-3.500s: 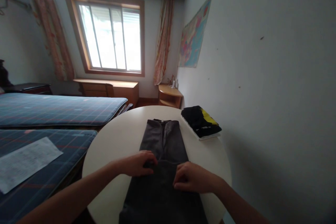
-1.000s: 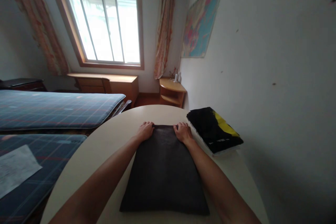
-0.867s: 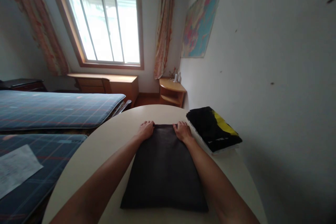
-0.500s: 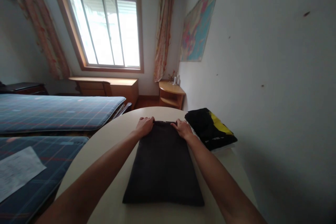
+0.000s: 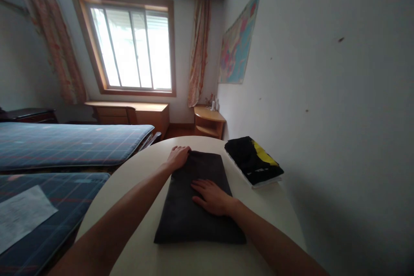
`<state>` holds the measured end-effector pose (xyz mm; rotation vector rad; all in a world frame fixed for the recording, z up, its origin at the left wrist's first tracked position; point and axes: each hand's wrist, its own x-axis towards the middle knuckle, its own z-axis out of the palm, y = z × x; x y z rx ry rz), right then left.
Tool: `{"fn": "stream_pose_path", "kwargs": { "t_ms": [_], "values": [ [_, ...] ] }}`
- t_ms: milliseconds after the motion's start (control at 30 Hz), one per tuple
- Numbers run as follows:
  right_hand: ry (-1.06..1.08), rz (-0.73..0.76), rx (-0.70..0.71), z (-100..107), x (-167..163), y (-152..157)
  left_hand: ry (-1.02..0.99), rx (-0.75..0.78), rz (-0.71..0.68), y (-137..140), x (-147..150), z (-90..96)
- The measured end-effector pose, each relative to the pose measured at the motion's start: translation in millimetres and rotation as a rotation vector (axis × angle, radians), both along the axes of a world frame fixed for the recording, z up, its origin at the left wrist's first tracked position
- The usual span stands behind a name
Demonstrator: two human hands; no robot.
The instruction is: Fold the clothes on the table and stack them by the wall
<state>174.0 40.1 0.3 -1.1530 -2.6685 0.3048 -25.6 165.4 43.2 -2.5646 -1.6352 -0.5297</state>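
A dark grey folded garment (image 5: 187, 220) lies flat as a long rectangle on the round cream table (image 5: 142, 220); its kind cannot be made out. My left hand (image 5: 179, 158) is at its far left corner, the fingers closed on the edge there. Palm down, my right hand (image 5: 211, 197) rests on the garment's middle, right of centre, with its fingers stretched out and a little apart. To the right lies a black and yellow folded garment (image 5: 250, 159) on top of something white, apart from both hands.
The white wall (image 5: 323, 151) runs close along the table's right side. On the left are beds with blue plaid mattresses (image 5: 71, 142) and a sheet of paper (image 5: 26, 215). A wooden corner shelf (image 5: 210, 114) and a low desk (image 5: 150, 110) stand beyond the table under the window.
My right hand has let go of the garment's far right corner and moved nearer, now flat on its middle. My left hand stays at the far left corner. The camera view has tilted slightly up.
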Motion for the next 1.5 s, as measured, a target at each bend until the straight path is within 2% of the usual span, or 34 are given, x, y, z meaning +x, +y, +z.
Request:
{"fn": "stream_pose_path", "kwargs": {
  "t_ms": [100,267,333,433,500,600,800,1133,1267,1400,1500],
  "values": [
    [-0.002,-0.013,-0.085,-12,3,-8,-0.021,0.007,0.029,-1,3,-3.1],
    [0.044,-0.008,-0.121,-9,4,-1,-0.101,0.066,0.07,-22,23,-15.2],
    [0.108,0.001,-0.11,-8,7,1,-0.177,0.028,0.003,-42,30,-25.9],
    [0.233,0.053,-0.071,-10,15,4,-0.279,-0.157,-0.198,-77,30,-43.6],
    [0.294,0.079,-0.031,-13,20,5,-0.313,-0.227,-0.24,-95,24,-51.3],
    [0.324,0.04,0.023,-14,20,4,-0.276,-0.298,-0.268,-108,12,-52.0],
    [0.23,-0.111,0.04,-10,20,0,-0.131,-0.246,-0.282,-114,1,-42.0],
    [0.322,-0.256,-0.063,-8,73,-7,-0.176,-0.286,-0.024,-119,-54,-56.0],
    [0.369,-0.312,-0.068,-9,87,-9,-0.176,-0.272,0.024,-118,-72,-60.4],
    [0.33,-0.433,-0.07,-14,95,-3,-0.163,-0.264,0.057,-108,-84,-64.9],
    [0.267,-0.481,-0.047,-15,95,11,-0.17,-0.3,0.101,-87,-87,-65.3]
  ]
}}
